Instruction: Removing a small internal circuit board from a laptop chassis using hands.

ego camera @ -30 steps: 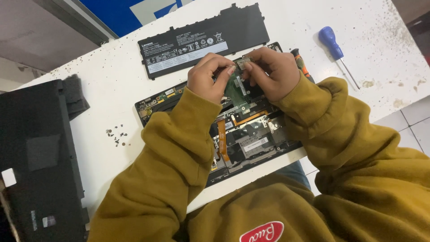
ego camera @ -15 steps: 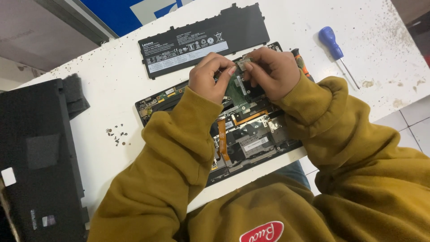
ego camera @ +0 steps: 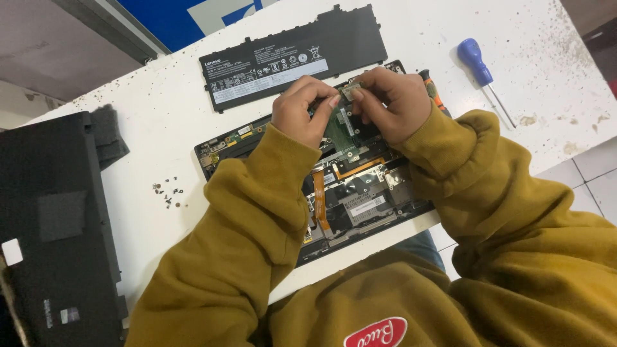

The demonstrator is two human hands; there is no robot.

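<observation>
An opened laptop base [ego camera: 360,199] lies on the white table [ego camera: 160,128], its green board and orange ribbon cables showing. My left hand [ego camera: 302,112] and my right hand [ego camera: 392,103] meet over its far half. Their fingertips pinch a small green circuit card [ego camera: 349,92] held just above the board. Both sleeves are mustard yellow and cover much of the laptop's left and right sides.
A long black battery pack [ego camera: 295,54] lies beyond the laptop. A blue-handled screwdriver [ego camera: 482,71] rests at the right, and an orange-handled tool [ego camera: 434,93] peeks from behind my right hand. Several tiny screws [ego camera: 168,193] sit at the left, near a black cover panel [ego camera: 58,225].
The fingertips of both hands have shifted slightly on the small card; otherwise nothing has moved.
</observation>
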